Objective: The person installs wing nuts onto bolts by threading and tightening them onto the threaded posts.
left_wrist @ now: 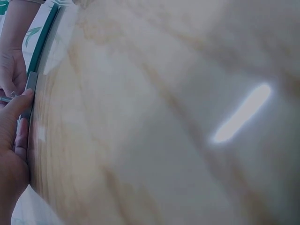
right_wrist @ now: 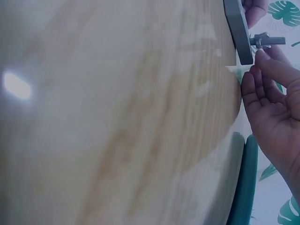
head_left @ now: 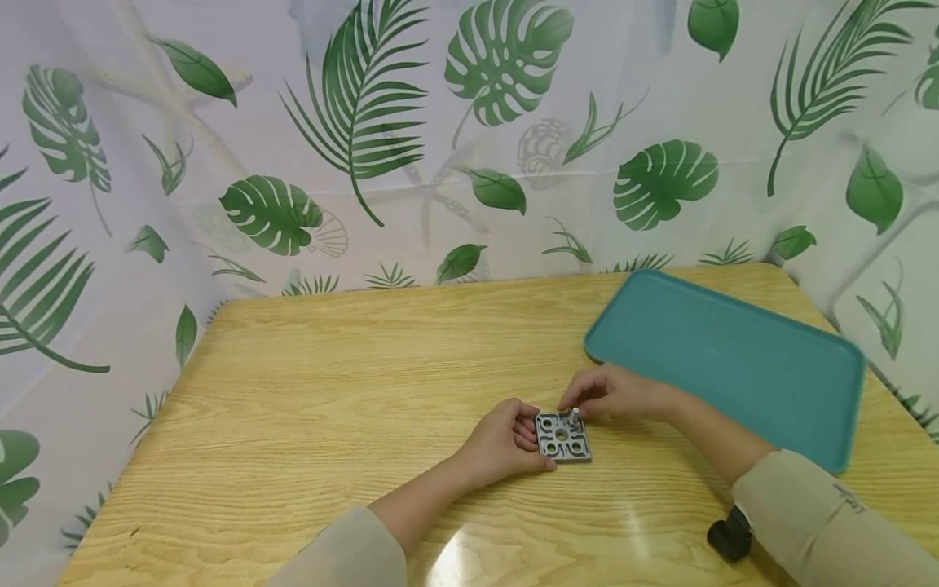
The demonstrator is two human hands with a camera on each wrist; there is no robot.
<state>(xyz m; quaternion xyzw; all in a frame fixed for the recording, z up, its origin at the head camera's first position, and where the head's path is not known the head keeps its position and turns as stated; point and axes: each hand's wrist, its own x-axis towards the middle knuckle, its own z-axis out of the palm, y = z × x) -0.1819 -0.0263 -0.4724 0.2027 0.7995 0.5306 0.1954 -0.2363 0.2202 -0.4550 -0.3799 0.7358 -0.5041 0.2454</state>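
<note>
A square grey metal plate (head_left: 565,447) with several round holes is held just over the wooden table. My left hand (head_left: 501,442) grips its left side, thumb along the near edge and fingers curled behind. From the plate's far right corner hole a bolt (head_left: 574,417) sticks up. In the right wrist view, a small metal nut (right_wrist: 260,39) sits on that bolt, close to the plate's face. My right hand (head_left: 618,393) pinches at this nut with thumb and forefinger; the other fingers curl below. The left wrist view catches the plate edge-on (left_wrist: 31,82), under the left thumb.
A teal tray (head_left: 722,350) lies at the right, behind the right forearm. A small black object (head_left: 729,536) is on the table beside the right sleeve. Leaf-printed cloth (head_left: 411,147) hangs behind the wooden table (head_left: 308,408) and along its sides.
</note>
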